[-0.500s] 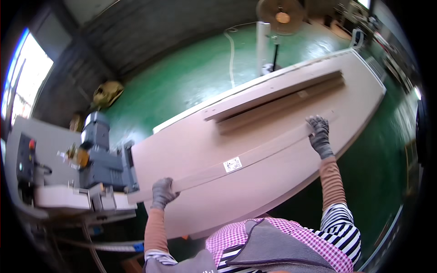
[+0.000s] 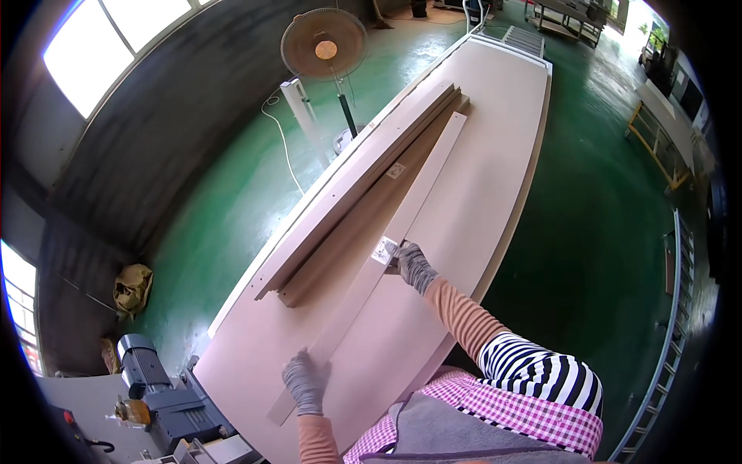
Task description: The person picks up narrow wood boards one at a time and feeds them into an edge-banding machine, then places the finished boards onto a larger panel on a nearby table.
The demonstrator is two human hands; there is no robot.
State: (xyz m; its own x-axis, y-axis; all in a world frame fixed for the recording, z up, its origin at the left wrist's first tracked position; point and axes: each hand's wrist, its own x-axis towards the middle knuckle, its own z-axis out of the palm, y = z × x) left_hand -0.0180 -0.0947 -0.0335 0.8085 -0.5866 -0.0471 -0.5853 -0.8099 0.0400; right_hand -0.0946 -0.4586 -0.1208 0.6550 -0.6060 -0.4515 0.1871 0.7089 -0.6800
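My left hand (image 2: 304,384), in a grey glove, grips a long, pale wooden strip (image 2: 426,173) near its lower end. My right hand (image 2: 413,265), also gloved, grips the same strip around its middle, at a white printed label (image 2: 382,250). The strip lies diagonally over a large pale panel (image 2: 499,157). Beside it, on the far side, several longer boards (image 2: 363,184) lie side by side, one with a small label (image 2: 396,169) on it.
A grey machine (image 2: 166,398) with a motor stands at lower left. Beyond the panel are a fan (image 2: 323,45), a white post (image 2: 302,116) and a cable on the green floor (image 2: 178,247). A metal ladder (image 2: 657,348) and a leaning board on a frame (image 2: 665,131) are at right.
The view has turned to the right. My right hand has moved in to the label at the strip's middle, and the strip's lower end now lies on the panel, clear of the machine.
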